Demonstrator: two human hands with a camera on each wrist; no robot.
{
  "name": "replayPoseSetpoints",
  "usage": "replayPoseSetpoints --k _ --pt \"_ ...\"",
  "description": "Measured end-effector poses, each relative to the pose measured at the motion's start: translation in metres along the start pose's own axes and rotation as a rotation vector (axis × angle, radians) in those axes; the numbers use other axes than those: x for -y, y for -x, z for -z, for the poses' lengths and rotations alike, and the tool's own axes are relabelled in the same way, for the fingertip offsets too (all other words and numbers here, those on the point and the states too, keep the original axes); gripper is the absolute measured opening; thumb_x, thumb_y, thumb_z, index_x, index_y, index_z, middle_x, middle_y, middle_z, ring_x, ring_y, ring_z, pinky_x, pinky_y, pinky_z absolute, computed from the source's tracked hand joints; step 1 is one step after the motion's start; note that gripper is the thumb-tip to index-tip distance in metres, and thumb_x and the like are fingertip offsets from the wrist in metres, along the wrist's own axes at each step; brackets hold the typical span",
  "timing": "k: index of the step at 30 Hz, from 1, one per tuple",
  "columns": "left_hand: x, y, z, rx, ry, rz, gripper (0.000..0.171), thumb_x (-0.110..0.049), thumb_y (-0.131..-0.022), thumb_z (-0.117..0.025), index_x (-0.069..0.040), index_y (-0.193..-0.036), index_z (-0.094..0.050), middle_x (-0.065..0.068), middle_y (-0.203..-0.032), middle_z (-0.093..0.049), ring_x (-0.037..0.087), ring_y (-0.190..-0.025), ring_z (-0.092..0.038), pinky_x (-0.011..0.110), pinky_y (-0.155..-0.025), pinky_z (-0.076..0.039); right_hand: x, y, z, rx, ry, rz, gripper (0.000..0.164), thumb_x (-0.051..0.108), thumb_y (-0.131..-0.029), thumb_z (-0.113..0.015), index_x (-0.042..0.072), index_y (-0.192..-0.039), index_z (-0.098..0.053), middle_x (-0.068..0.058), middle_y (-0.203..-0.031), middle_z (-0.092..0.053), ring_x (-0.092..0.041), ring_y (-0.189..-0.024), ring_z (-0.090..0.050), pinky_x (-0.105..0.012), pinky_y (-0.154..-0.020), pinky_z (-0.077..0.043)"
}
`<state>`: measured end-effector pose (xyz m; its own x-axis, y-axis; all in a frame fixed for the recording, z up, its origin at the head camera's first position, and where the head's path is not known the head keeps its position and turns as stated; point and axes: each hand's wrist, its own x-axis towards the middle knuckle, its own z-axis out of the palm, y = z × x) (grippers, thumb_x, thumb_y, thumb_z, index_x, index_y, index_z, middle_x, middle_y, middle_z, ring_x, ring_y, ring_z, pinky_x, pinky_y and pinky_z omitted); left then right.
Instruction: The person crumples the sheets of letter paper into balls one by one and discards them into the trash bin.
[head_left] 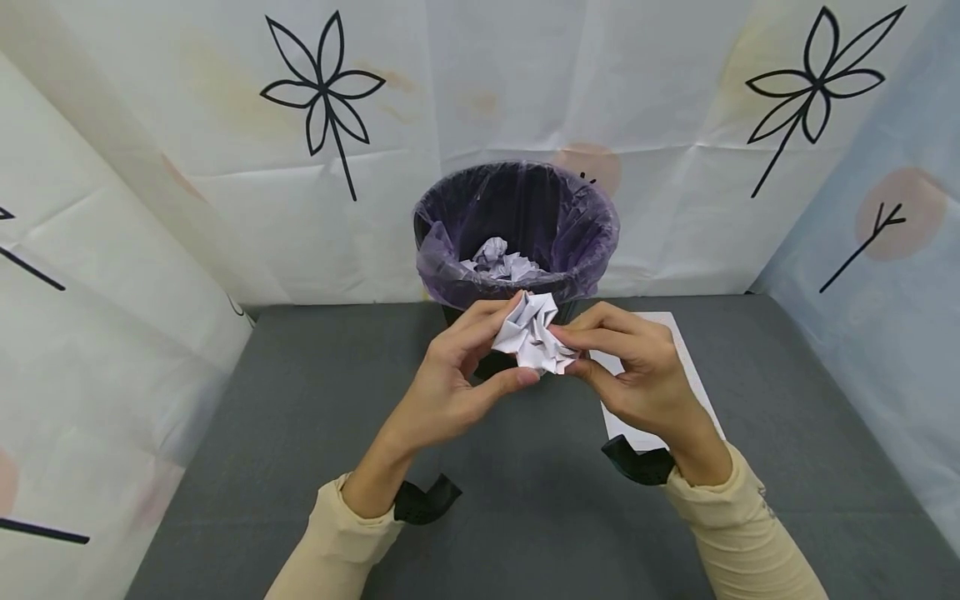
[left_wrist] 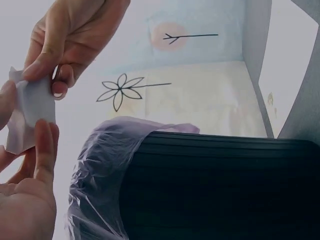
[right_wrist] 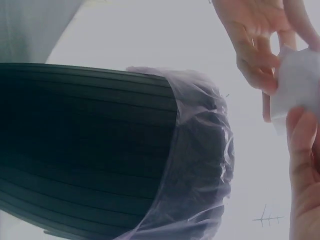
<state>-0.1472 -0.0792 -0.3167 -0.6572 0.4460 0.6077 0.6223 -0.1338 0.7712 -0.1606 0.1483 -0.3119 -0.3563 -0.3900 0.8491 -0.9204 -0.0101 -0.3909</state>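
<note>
A crumpled ball of white paper [head_left: 531,333] is held up between both hands, in front of the bin's near rim in the head view. My left hand [head_left: 457,367] grips its left side, thumb below and fingers behind. On the other side my right hand [head_left: 637,367] pinches the paper's right edge between thumb and fingers. The left wrist view shows the folded paper [left_wrist: 32,112] between the fingertips of both hands. Behind stands a dark trash bin [right_wrist: 85,145] lined with a thin purple bag [head_left: 450,267]; several crumpled papers [head_left: 502,260] lie inside it.
Flat white sheets [head_left: 693,375] lie on the grey table [head_left: 315,417], partly behind my right hand and wrist. A white cloth backdrop [head_left: 480,83] with printed flowers rises behind the bin and along both sides. Dark straps [head_left: 427,500] sit at both wrists.
</note>
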Motion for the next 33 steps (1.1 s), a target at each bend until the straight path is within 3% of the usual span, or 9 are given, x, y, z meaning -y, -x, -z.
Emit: replayPoseSetpoints --k 6,10,13,17,21,26,29,33 --pt "0.0043 -0.0031 -0.0056 -0.027 -0.122 -0.116 0.062 0.015 -0.083 -0.075 0.012 -0.141 -0.051 0.020 -0.126 -0.061 0.024 -0.106 -0.062 0.032 -0.089 -0.054 0.0027 -0.0025 -0.0035 -0.029 0.064 0.025 0.025 0.017 -0.098 -0.068 -0.006 -0.104 -0.076 -0.011 -0.082 -0.065 -0.014 -0.072 -0.056 -0.021 -0.063 -0.044" --pt "0.0037 -0.0050 -0.0071 -0.028 -0.137 -0.161 0.056 0.013 -0.085 -0.073 0.012 -0.138 -0.055 0.020 -0.124 -0.064 0.025 -0.104 -0.064 0.033 -0.084 -0.055 0.0022 -0.0022 -0.0053 -0.067 0.003 0.003 0.023 0.015 -0.096 -0.071 -0.007 -0.099 -0.076 -0.012 -0.081 -0.066 -0.014 -0.072 -0.058 -0.021 -0.063 -0.046" --pt "0.0014 -0.0058 -0.0067 -0.027 -0.123 -0.153 0.055 0.014 -0.085 -0.072 0.012 -0.138 -0.055 0.020 -0.125 -0.064 0.024 -0.104 -0.064 0.032 -0.082 -0.055 0.0022 -0.0011 -0.0058 -0.136 -0.090 -0.049 0.025 0.014 -0.090 -0.078 -0.010 -0.097 -0.075 -0.015 -0.085 -0.068 -0.016 -0.075 -0.059 -0.021 -0.067 -0.049" --pt "-0.0014 -0.0051 -0.0045 -0.012 -0.081 -0.122 0.055 0.014 -0.086 -0.071 0.010 -0.139 -0.055 0.019 -0.126 -0.063 0.024 -0.105 -0.062 0.032 -0.084 -0.054 0.0030 -0.0005 -0.0036 -0.216 -0.143 -0.149 0.048 0.017 -0.079 -0.088 -0.018 -0.105 -0.068 -0.018 -0.100 -0.067 -0.022 -0.085 -0.060 -0.026 -0.076 -0.053" --pt "-0.0029 -0.0043 -0.0032 0.003 -0.042 -0.096 0.052 0.006 -0.090 -0.072 0.010 -0.139 -0.054 0.017 -0.125 -0.056 0.027 -0.109 -0.058 0.033 -0.094 -0.051 0.0024 -0.0011 -0.0001 -0.163 -0.187 -0.199 0.060 0.017 -0.079 -0.089 -0.021 -0.117 -0.062 -0.019 -0.113 -0.066 -0.026 -0.095 -0.061 -0.032 -0.085 -0.055" --pt "-0.0033 -0.0034 -0.0029 0.004 -0.021 -0.064 0.052 -0.001 -0.092 -0.073 0.010 -0.139 -0.054 0.014 -0.113 -0.051 0.027 -0.100 -0.053 0.029 -0.093 -0.048 0.0017 -0.0031 0.0031 -0.132 -0.269 -0.186 0.052 0.010 -0.079 -0.088 -0.023 -0.112 -0.063 -0.022 -0.111 -0.069 -0.028 -0.096 -0.064 -0.035 -0.087 -0.056" --pt "-0.0040 -0.0036 -0.0042 -0.049 0.027 -0.041 0.052 0.006 -0.087 -0.075 0.012 -0.136 -0.057 0.014 -0.105 -0.053 0.025 -0.094 -0.052 0.027 -0.089 -0.051 0.0015 -0.0043 0.0028 -0.146 -0.284 -0.190 0.049 0.010 -0.079 -0.088 -0.022 -0.108 -0.064 -0.022 -0.108 -0.069 -0.028 -0.097 -0.066 -0.033 -0.087 -0.056" --pt "-0.0048 -0.0039 -0.0077 -0.171 0.081 -0.039 0.051 0.018 -0.079 -0.077 0.015 -0.127 -0.062 0.020 -0.103 -0.063 0.024 -0.095 -0.060 0.034 -0.089 -0.056 0.0012 -0.0046 -0.0017 -0.199 -0.300 -0.206 0.046 0.012 -0.077 -0.089 -0.021 -0.100 -0.065 -0.020 -0.100 -0.069 -0.027 -0.091 -0.064 -0.029 -0.081 -0.056"
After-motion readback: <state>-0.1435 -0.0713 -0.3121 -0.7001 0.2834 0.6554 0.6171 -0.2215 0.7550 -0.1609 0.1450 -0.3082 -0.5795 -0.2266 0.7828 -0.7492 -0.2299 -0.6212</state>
